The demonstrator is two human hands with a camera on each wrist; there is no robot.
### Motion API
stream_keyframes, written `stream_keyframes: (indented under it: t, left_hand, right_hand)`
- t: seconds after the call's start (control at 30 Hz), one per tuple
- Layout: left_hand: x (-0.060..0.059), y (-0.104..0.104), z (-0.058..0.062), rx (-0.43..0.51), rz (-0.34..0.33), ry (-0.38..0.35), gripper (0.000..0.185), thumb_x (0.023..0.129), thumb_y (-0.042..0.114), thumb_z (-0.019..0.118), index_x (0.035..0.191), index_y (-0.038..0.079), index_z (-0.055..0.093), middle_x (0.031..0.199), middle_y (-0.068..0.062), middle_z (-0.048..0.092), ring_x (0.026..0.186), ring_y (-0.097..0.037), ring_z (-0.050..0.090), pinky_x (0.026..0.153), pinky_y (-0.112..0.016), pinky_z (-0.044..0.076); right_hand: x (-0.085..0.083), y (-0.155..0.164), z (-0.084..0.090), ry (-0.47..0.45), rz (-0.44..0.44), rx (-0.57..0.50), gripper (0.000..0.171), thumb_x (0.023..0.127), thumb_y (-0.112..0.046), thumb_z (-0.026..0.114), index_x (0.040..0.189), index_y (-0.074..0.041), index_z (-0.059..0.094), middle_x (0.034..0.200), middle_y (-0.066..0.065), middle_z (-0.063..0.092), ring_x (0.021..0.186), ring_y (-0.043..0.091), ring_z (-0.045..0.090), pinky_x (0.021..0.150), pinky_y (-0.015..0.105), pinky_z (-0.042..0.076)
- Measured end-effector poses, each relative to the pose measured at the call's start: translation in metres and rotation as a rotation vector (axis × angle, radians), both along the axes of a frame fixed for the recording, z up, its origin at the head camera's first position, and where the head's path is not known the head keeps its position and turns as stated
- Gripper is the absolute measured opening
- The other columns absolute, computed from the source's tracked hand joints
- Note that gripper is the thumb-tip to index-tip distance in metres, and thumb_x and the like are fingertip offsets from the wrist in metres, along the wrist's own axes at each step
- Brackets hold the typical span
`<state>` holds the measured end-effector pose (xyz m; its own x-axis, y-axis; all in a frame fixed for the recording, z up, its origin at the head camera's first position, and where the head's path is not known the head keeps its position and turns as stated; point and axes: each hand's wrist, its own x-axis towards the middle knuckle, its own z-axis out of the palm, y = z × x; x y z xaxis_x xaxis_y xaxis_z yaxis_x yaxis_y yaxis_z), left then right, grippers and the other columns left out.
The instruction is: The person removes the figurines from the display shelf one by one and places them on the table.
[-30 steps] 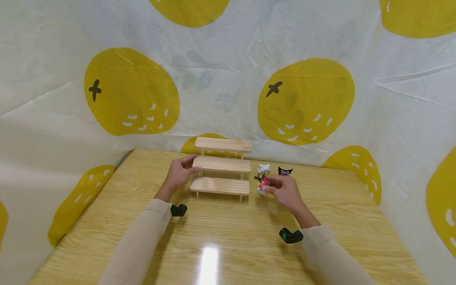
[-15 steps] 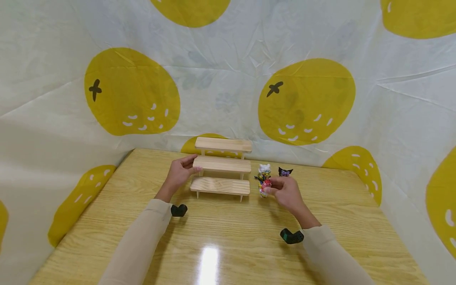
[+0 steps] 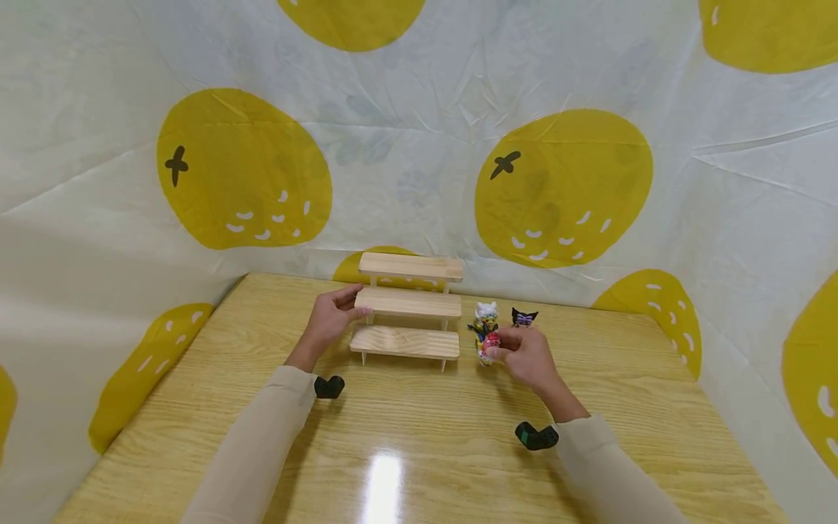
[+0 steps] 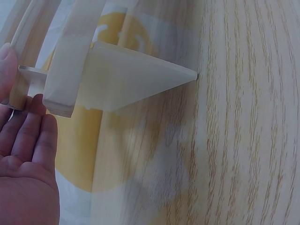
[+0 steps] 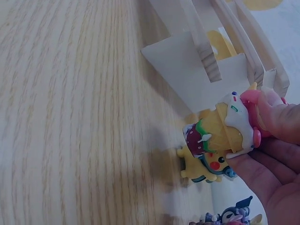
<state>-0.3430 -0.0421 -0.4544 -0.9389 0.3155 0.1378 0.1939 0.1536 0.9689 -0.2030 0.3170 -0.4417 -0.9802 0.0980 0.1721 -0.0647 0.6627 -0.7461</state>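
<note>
A three-tier wooden display stand (image 3: 406,340) stands at the back of the table. My left hand (image 3: 329,318) pinches the left end of its middle shelf (image 3: 409,302), thumb above and fingers below, as the left wrist view shows. Right of the stand, my right hand (image 3: 526,356) holds a small toy figurine (image 5: 229,124) between thumb and fingers; it has a pink top, white icing with sprinkles and a tan cone-like body. Behind it is a yellow figurine (image 5: 190,166) with a red cheek and a white cap (image 3: 487,311). A black-eared figurine (image 3: 524,318) stands farther right, partly hidden by the right hand.
The wood-grain table (image 3: 419,422) meets a pale cloth backdrop (image 3: 406,182) printed with large yellow fruit close behind the stand. Dark camera mounts (image 3: 537,437) stick out near both wrists.
My right hand and the figurine have shifted slightly right and toward me, baring more of the black-eared figurine. The left hand stays on the stand.
</note>
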Motion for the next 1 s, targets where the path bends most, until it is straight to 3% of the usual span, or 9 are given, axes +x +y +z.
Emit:
stream_keyframes:
  t: [0.33,1.0]
  left_hand:
    - [-0.0006,-0.0013,-0.0011,0.002,-0.005,0.011,0.063,0.097,0.013,0.076,0.154,0.005,0.051,0.161,-0.017,0.047,0.151,-0.034,0.045,0.119,-0.048,0.045]
    - [-0.0012,0.0005,-0.0023,0.006,0.012,-0.008,0.062,0.097,0.012,0.076,0.153,0.006,0.052,0.161,-0.016,0.048,0.15,-0.036,0.045,0.12,-0.049,0.044]
  right_hand:
    - [0.0015,-0.0012,-0.0018,-0.001,-0.024,0.009,0.03,0.093,-0.004,0.077,0.12,0.008,0.075,0.111,0.025,0.077,0.105,0.038,0.074,0.09,0.051,0.063]
    - [0.0029,-0.004,-0.0089,-0.01,-0.079,-0.008,0.029,0.089,-0.006,0.081,0.114,0.009,0.076,0.106,0.025,0.079,0.1,0.036,0.075,0.089,0.049,0.062]
